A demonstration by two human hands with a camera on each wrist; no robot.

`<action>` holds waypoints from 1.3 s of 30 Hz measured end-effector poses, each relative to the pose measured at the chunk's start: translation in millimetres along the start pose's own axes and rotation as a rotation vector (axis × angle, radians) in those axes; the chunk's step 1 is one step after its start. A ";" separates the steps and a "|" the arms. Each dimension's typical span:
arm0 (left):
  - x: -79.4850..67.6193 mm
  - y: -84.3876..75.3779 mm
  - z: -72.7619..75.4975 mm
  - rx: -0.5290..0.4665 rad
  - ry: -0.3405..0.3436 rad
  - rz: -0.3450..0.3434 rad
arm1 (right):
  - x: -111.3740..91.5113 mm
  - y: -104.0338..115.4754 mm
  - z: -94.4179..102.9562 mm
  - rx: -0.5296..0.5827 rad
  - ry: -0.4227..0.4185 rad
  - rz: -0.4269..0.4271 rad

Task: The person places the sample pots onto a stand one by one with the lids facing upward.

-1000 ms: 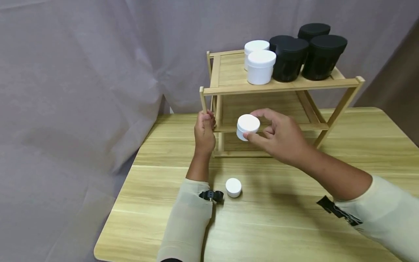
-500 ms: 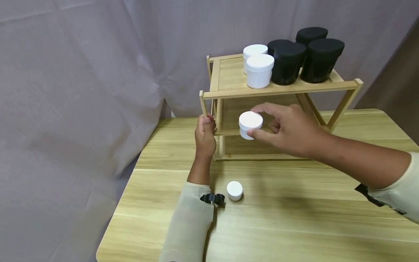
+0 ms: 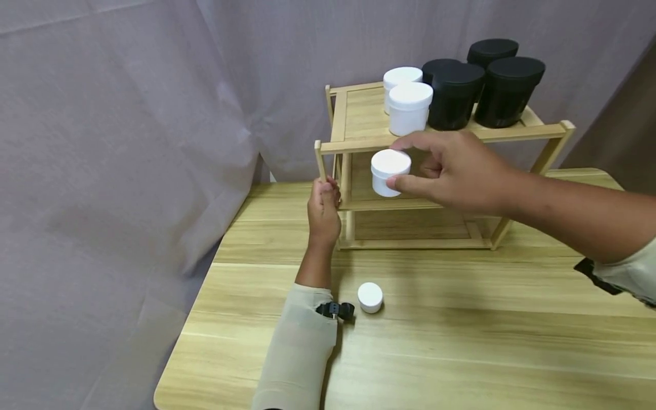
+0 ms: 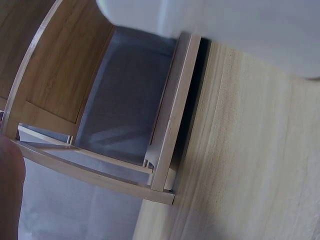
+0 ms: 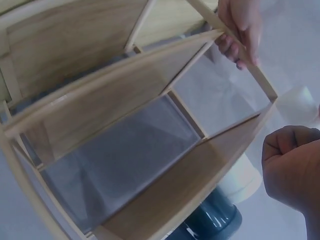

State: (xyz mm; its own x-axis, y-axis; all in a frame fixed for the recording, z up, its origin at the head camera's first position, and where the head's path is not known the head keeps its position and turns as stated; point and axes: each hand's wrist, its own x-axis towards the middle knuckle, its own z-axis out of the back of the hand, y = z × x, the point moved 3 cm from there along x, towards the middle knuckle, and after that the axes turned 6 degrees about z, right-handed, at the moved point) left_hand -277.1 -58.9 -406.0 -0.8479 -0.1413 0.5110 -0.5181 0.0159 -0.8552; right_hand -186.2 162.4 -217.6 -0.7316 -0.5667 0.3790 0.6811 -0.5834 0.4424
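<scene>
My right hand pinches a small white lidded jar between thumb and index finger. The jar is upright, in front of the wooden rack and just below its top front rail in the head view. My left hand grips the rack's front left post. In the right wrist view the left hand wraps that post, and the pinched jar shows beyond the right hand. A second small white jar stands on the table beside my left wrist.
On the rack's top shelf two larger white jars stand left of several black jars. Two lower shelves lie beneath. The wooden table has a rounded left edge, and a grey curtain hangs behind.
My right hand has raised the small white jar from middle-shelf height to just under the top rail, its forearm swinging to the right. The left hand has kept its grip on the post.
</scene>
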 end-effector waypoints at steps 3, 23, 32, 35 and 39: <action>0.5 0.2 0.0 -0.008 0.000 -0.009 | 4.5 4.3 3.9 -0.015 -0.007 0.034; -0.4 -0.7 0.8 -0.005 0.000 -0.028 | 52.0 25.5 41.5 -0.149 0.000 0.134; 0.9 0.6 -0.4 0.007 0.007 -0.023 | 81.6 19.5 45.8 -0.175 0.071 0.140; 1.0 0.5 -0.9 0.000 0.005 -0.023 | 92.7 16.3 45.2 -0.222 0.079 0.138; -0.1 0.0 -2.6 -0.016 0.003 -0.024 | 104.4 12.8 42.2 -0.329 0.071 0.147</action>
State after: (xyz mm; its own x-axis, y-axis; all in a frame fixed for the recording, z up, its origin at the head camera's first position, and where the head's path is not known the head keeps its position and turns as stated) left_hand -277.3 -56.3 -405.8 -0.8356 -0.1393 0.5313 -0.5397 0.0279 -0.8414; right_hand -255.1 120.3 -138.0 -0.6291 -0.6906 0.3568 0.7603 -0.6422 0.0976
